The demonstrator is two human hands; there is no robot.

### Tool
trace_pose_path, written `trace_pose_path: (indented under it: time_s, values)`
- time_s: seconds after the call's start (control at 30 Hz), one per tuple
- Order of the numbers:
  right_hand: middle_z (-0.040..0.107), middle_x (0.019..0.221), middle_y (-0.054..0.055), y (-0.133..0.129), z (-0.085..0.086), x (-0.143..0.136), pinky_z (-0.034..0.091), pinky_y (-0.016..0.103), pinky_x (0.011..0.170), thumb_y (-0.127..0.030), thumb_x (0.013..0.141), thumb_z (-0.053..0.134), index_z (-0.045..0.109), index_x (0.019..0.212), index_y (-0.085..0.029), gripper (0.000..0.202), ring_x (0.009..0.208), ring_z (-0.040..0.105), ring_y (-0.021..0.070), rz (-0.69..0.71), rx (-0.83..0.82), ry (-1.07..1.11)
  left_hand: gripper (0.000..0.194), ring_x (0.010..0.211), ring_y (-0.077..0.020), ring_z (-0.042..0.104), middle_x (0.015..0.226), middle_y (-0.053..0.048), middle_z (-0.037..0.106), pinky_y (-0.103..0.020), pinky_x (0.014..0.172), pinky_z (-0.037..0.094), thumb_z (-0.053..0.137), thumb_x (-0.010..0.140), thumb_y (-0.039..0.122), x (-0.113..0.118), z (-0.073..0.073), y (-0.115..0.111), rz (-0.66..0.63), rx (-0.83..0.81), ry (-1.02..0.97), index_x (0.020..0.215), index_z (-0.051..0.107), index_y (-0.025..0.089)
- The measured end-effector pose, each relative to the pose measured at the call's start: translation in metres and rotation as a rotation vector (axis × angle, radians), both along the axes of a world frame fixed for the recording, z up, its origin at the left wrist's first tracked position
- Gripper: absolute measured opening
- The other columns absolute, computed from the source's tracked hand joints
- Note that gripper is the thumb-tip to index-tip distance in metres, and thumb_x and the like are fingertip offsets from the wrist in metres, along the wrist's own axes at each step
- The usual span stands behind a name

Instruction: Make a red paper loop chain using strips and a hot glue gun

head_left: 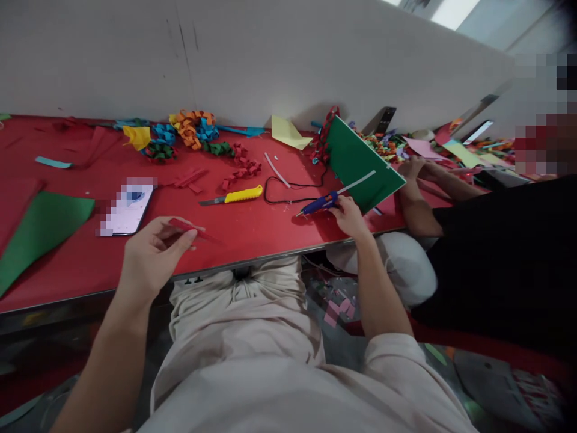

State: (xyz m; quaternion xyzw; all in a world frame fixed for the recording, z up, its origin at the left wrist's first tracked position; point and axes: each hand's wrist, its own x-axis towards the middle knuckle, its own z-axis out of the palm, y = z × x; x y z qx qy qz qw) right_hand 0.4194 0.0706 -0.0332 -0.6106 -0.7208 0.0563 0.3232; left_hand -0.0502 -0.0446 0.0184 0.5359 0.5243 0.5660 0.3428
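Note:
My left hand pinches a thin red paper strip above the table's front edge. On the right, my right hand is closed round a blue glue gun, whose tip points left over the red table. A whitish glue stick sticks out from the gun's rear, in front of a green board that stands tilted. Between my hands lies a yellow box cutter with its blade out. A black cord loops beside it, near another whitish stick.
A phone and green paper lie at the left. Curled paper chains and a yellow sheet line the wall. A person in black sits close on the right, forearms on the table. Paper scraps litter the floor.

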Motion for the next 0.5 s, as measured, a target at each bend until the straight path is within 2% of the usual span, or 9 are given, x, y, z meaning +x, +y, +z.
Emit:
trace_pose_path:
  time_s: [0.1,0.17,0.23,0.27,0.3,0.33,0.4,0.43,0.5]
  values:
    - [0.067,0.107,0.014,-0.009,-0.003,-0.005,0.048,0.044,0.092,-0.022,0.084,0.060,0.067,0.102,-0.016,0.021,0.094,0.055,0.0244,0.012,0.009,0.018,0.025,0.076,-0.0191,0.077,0.086,-0.003,0.078,-0.027,0.066,0.064,0.079,0.080,0.030,0.013,-0.003,-0.004,-0.004,-0.096,-0.152,0.097,0.065,0.020]
    - [0.060,0.121,0.018,-0.034,-0.001,-0.020,0.049,0.043,0.092,-0.027,0.088,0.057,0.063,0.117,-0.014,0.032,0.099,0.055,0.0239,-0.053,0.095,0.056,0.026,0.073,-0.0185,0.076,0.088,-0.003,0.078,-0.027,0.067,0.064,0.078,0.082,0.034,0.022,-0.007,-0.007,-0.007,-0.117,-0.208,0.101,0.064,0.022]
    - [0.059,0.113,0.015,-0.073,0.004,-0.049,0.050,0.042,0.087,-0.029,0.096,0.045,0.061,0.120,-0.015,0.032,0.094,0.056,0.0227,-0.354,0.399,0.211,0.024,0.072,-0.0183,0.074,0.090,-0.002,0.077,-0.029,0.068,0.063,0.076,0.084,0.039,0.032,-0.012,-0.011,-0.015,-0.115,-0.192,0.102,0.066,0.025]
    - [0.059,0.104,0.012,-0.093,0.007,-0.069,0.051,0.041,0.085,-0.029,0.099,0.039,0.062,0.117,-0.016,0.031,0.091,0.056,0.0226,-0.423,0.497,0.260,0.022,0.072,-0.0187,0.073,0.089,-0.001,0.077,-0.031,0.069,0.064,0.075,0.085,0.041,0.037,-0.015,-0.013,-0.031,-0.118,-0.154,0.101,0.068,0.028]
    - [0.060,0.097,0.010,-0.113,0.008,-0.091,0.052,0.039,0.081,-0.029,0.100,0.038,0.062,0.114,-0.018,0.030,0.087,0.057,0.0222,-0.352,0.510,0.280,0.020,0.072,-0.0195,0.073,0.088,0.000,0.076,-0.032,0.070,0.064,0.074,0.085,0.044,0.041,-0.018,-0.015,-0.064,-0.128,-0.108,0.100,0.069,0.031]
    - [0.062,0.098,0.009,-0.128,0.008,-0.115,0.052,0.038,0.083,-0.030,0.101,0.041,0.063,0.115,-0.020,0.028,0.090,0.059,0.0219,-0.193,0.420,0.270,0.018,0.075,-0.0214,0.073,0.088,0.001,0.076,-0.035,0.071,0.064,0.073,0.085,0.046,0.045,-0.021,-0.016,-0.097,-0.137,-0.056,0.098,0.070,0.033]
    - [0.064,0.116,0.012,-0.146,0.006,-0.159,0.052,0.038,0.093,-0.035,0.098,0.055,0.065,0.125,-0.024,0.031,0.106,0.060,0.0232,0.142,0.178,0.165,0.015,0.080,-0.0259,0.072,0.089,0.002,0.075,-0.041,0.076,0.062,0.070,0.084,0.049,0.052,-0.025,-0.018,-0.128,-0.106,0.072,0.092,0.073,0.038]
    - [0.063,0.118,0.011,-0.147,0.005,-0.178,0.052,0.037,0.093,-0.038,0.096,0.062,0.068,0.123,-0.026,0.030,0.106,0.059,0.0225,0.215,0.132,0.133,0.013,0.081,-0.0274,0.071,0.091,0.002,0.074,-0.043,0.077,0.061,0.069,0.083,0.050,0.054,-0.026,-0.018,-0.127,-0.059,0.130,0.090,0.074,0.040]
    - [0.063,0.108,0.010,-0.139,0.003,-0.205,0.052,0.033,0.086,-0.039,0.097,0.062,0.075,0.111,-0.026,0.024,0.097,0.059,0.0199,0.252,0.108,0.123,0.010,0.083,-0.0279,0.067,0.095,0.001,0.070,-0.043,0.074,0.056,0.069,0.083,0.048,0.056,-0.026,-0.019,-0.096,0.061,0.202,0.090,0.076,0.045]
